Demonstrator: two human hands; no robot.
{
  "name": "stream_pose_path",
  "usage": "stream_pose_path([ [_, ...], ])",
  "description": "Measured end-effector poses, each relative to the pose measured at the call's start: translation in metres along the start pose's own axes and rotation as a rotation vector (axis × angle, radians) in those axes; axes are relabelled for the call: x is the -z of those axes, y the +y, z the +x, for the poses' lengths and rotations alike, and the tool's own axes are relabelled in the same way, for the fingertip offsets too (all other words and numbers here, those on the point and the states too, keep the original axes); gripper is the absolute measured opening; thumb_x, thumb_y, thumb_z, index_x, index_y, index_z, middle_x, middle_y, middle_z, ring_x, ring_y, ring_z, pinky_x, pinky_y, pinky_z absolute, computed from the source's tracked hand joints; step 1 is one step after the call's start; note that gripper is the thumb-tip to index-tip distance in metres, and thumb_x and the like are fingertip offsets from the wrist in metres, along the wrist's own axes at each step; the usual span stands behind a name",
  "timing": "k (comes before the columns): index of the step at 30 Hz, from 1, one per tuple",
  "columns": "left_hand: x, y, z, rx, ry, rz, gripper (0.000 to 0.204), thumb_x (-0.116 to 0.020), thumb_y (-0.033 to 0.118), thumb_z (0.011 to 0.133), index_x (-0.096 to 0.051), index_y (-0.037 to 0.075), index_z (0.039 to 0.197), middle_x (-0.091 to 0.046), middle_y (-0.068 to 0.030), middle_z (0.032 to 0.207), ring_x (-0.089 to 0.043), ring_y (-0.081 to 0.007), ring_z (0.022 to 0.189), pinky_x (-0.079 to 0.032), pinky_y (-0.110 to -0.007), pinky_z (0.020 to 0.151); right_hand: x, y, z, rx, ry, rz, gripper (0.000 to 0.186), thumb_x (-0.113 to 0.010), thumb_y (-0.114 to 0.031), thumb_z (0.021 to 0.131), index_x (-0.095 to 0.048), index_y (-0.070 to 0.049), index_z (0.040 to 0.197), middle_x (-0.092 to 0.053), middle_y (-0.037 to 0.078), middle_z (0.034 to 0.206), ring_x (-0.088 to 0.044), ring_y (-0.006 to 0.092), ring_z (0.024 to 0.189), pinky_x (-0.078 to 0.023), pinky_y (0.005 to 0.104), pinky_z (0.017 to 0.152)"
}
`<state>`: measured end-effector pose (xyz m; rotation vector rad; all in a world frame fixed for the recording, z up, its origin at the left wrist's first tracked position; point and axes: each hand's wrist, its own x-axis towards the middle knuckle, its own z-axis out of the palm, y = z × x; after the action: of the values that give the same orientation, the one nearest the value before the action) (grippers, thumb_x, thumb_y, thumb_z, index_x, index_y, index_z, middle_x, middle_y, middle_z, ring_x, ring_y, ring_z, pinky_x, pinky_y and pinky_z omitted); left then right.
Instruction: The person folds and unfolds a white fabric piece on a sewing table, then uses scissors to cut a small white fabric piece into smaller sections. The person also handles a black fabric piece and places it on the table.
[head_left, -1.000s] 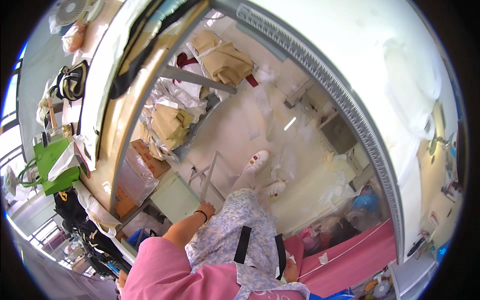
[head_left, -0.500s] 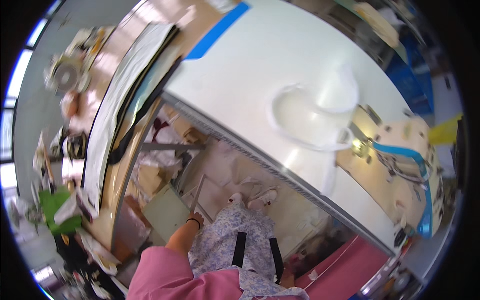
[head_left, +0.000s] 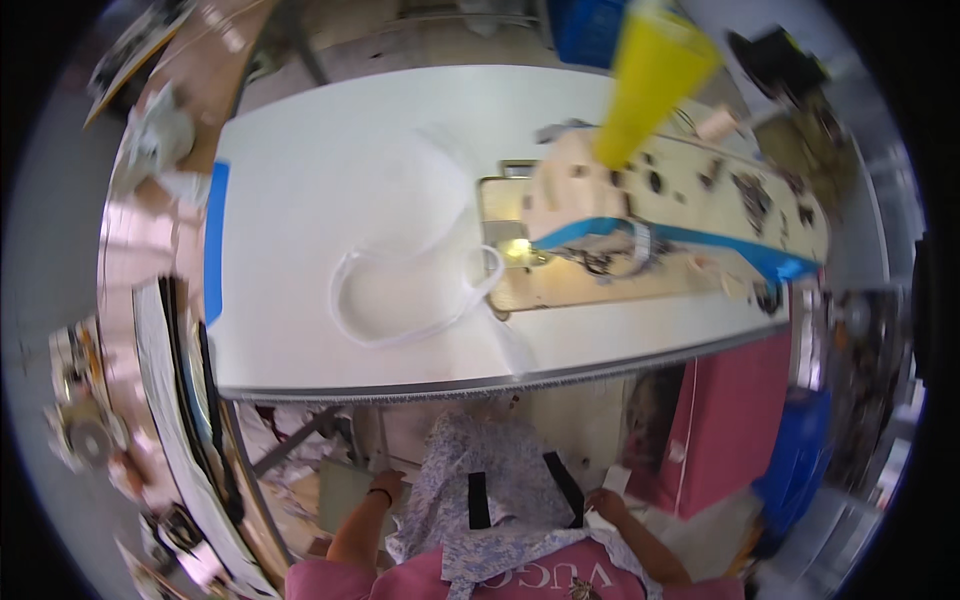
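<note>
Sewing workshop | sewing machine (head_left: pixel 690 190) on white table (head_left: pixel 300 150) — layered cloth (head_left: pixel 160 340) along side bench (head_left: pixel 150 235)

Tbl top (head_left: pixel 300 200) smooth; apron (head_left: pixel 432 500) matt cloth; mach. bed (head_left: pixel 580 292) painted met.

The scene is brightly lit, and the white surface (head_left: pixel 290 190) is washed out to near-uniform paleness. A small, warm glare is cast on the metal plate (head_left: pixel 515 251) beneath the sewing machine (head_left: pixel 690 190), while pinkish reflections are spread over the glossy surface (head_left: pixel 118 245) at the left. Dimmer tones are found below the white front edge, where the hands (head_left: pixel 388 484) are softly rendered. Blur is smeared across the yellow object (head_left: pixel 655 75) at upper right and the white strip (head_left: pixel 348 310). Straight edges are bowed, and the corners are blacked out by the fisheye rim.
</note>
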<state>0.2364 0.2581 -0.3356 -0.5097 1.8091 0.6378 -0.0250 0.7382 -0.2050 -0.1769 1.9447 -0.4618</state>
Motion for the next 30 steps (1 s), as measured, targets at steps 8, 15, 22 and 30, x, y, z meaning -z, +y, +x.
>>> stream_pose_path([
  [8,0.04,-0.136,-0.032,-0.32,0.252,0.038,0.032,-0.047,0.022,0.088,-0.052,0.009,0.117,-0.062,-0.0134,0.099,-0.061,-0.0274,0.085,-0.051,-0.04,0.071,-0.059,-0.055,-0.004,-0.105,0.216,0.048,0.029,-0.048,-0.027,0.082,-0.06,-0.008,0.1,-0.062,0.017,0.095,-0.058,0.0364,0.088,-0.046,0.0456,0.077],
  [15,0.161,-0.138,-0.055,-0.184,-0.047,0.141,0.029,-0.049,0.016,0.088,-0.052,0.005,0.115,-0.063,-0.0126,0.096,-0.063,-0.0205,0.081,-0.051,-0.033,0.068,-0.139,-0.024,-0.003,-0.527,0.152,0.145,0.027,-0.049,-0.011,0.077,-0.057,-0.006,0.102,-0.053,0.016,0.111,-0.053,0.0309,0.103,-0.046,0.0428,0.08],
  [22,0.216,-0.033,-0.092,-0.33,0.068,-0.188,0.023,-0.049,0.012,0.089,-0.055,0.002,0.109,-0.065,-0.0102,0.084,-0.063,-0.016,0.079,-0.051,-0.028,0.065,-0.201,0.024,0.045,-0.36,0.486,-0.273,0.025,-0.058,-0.013,0.072,-0.061,-0.006,0.095,-0.055,0.01,0.106,-0.051,0.027,0.102,-0.042,0.0386,0.089],
  [30,0.185,-0.008,-0.077,-0.057,0.032,-0.136,0.023,-0.049,0.012,0.088,-0.055,0.003,0.108,-0.063,-0.0118,0.087,-0.062,-0.0192,0.081,-0.05,-0.031,0.067,-0.215,0.076,0.105,-0.493,-0.014,-0.445,0.047,-0.073,-0.044,0.062,-0.066,-0.016,0.099,-0.06,0.004,0.106,-0.05,0.022,0.11,-0.024,0.0509,0.101],
])
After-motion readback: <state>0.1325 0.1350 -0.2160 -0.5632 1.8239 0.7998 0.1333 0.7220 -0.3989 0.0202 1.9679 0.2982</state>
